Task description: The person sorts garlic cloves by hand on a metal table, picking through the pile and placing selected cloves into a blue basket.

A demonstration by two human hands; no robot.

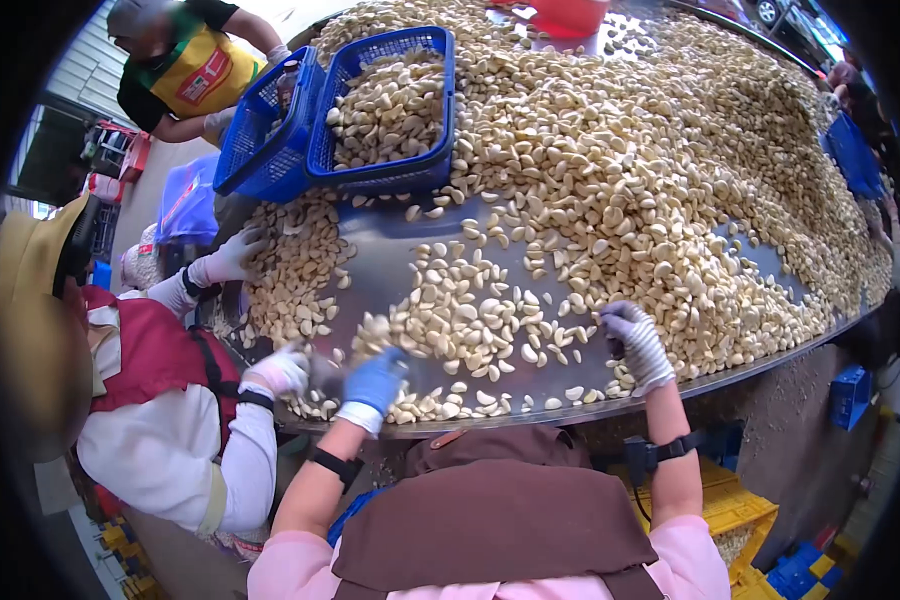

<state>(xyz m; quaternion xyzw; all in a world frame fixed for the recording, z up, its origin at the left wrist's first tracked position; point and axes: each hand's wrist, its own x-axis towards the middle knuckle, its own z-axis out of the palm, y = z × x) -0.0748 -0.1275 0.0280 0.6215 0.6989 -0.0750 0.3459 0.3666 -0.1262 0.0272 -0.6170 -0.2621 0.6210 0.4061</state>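
Pale garlic cloves (610, 180) are heaped over a metal table (380, 235), with a smaller loose pile (460, 310) in front of me. My left hand (375, 380), in a blue glove with a white cuff, is at the near left side of that pile, blurred by motion; its fingers cannot be made out clearly. My right hand (630, 340), in a striped grey glove with dark fingertips, is at the right side of the pile beside the big heap. Its fingers are curled together, and what they hold, if anything, is too small to name.
Two blue baskets (450, 110) stand at the back left, one filled with cloves. A co-worker in a red vest (150, 350) works close at my left, both gloved hands at the cloves. Another person (210, 70) stands behind the baskets. A yellow crate (715, 500) is below right.
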